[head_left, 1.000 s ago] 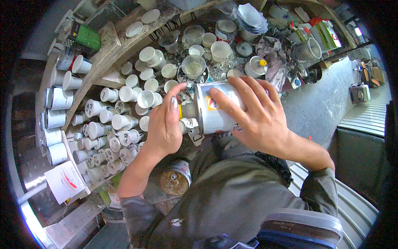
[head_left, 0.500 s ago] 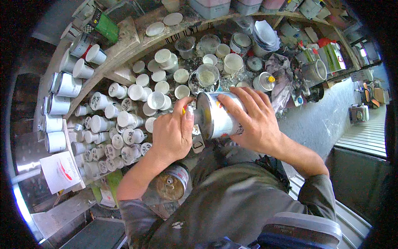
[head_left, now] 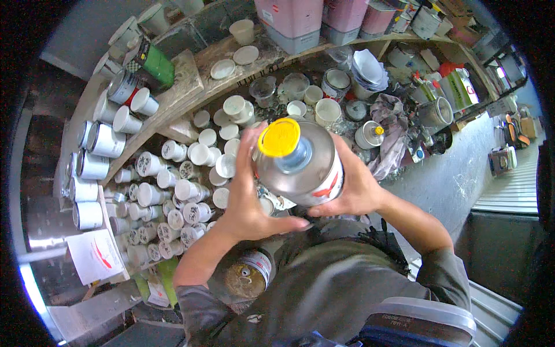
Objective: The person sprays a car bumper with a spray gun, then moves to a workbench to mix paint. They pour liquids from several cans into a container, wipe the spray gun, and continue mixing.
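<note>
A silver metal can (head_left: 315,168) with a white and red label is held up in front of me, its top tilted toward me. From its top rises a clear plastic spout (head_left: 298,156), and a yellow cap (head_left: 279,137) is tipped to the left of it. My right hand (head_left: 355,182) grips the can's right side, thumb along the near lower edge. Along the left side, beside the yellow cap, is my left hand (head_left: 245,199). Its fingers stretch upward and its thumb sticks out under the can; whether the fingertips press on the can is partly hidden.
Many white cups (head_left: 191,189) crowd the bench at left. White cans (head_left: 92,165) line a raised ledge, where a green can (head_left: 156,66) stands. Pink and grey containers (head_left: 289,23) are at the back. A grey rag (head_left: 388,127) lies right of a yellow-capped can (head_left: 369,135).
The can has turned from lying sideways to top facing me, showing the spout and tipped yellow cap. My left hand has opened beside it; my right hand has shifted lower around it.
</note>
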Available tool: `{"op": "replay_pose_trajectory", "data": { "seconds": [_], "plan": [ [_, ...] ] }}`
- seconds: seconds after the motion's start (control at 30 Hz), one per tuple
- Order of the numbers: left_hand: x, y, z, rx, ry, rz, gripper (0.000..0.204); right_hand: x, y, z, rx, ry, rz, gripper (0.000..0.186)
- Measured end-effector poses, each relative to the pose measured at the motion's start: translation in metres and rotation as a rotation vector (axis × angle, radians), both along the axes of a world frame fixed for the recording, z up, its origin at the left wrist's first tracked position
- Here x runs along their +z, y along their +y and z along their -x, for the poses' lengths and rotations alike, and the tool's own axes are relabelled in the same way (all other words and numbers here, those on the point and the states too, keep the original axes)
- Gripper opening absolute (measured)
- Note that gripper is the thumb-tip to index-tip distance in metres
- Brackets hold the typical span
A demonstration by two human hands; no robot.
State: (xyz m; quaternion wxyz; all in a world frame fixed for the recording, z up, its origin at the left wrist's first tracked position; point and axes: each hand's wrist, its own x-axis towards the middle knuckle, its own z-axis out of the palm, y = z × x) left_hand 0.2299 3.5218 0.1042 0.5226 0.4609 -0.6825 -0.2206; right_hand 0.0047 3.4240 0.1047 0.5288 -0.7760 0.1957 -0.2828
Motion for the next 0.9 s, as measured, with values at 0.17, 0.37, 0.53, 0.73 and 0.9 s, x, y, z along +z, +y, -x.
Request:
{"op": "replay_pose_trajectory", "data": {
  "seconds": [0.17, 0.37, 0.53, 0.73, 0.9],
  "plan": [
    [0.002, -0.033, -0.022, 0.075, 0.097, -0.083, 0.124, -0.004, -0.017, -0.010, -0.125, 0.059, 0.387, 0.135],
    [0.033, -0.191, -0.160, 0.541, -0.114, 0.372, 0.109, -0.049, -0.035, 0.065, -0.377, 0.210, 0.236, 0.112],
    [0.000, -0.288, -0.236, 0.970, -0.410, 0.143, 0.114, -0.130, -0.047, 0.138, -0.784, 0.226, -0.036, 0.080],
    [-0.045, -0.332, -0.305, 1.109, -0.437, 0.046, 0.124, -0.222, -0.072, 0.202, -0.980, 0.318, -0.210, 0.076],
    [-0.030, -0.317, -0.310, 1.116, -0.527, -0.171, 0.131, -0.278, -0.103, 0.180, -0.958, 0.423, -0.120, 0.108]
  ]
}}
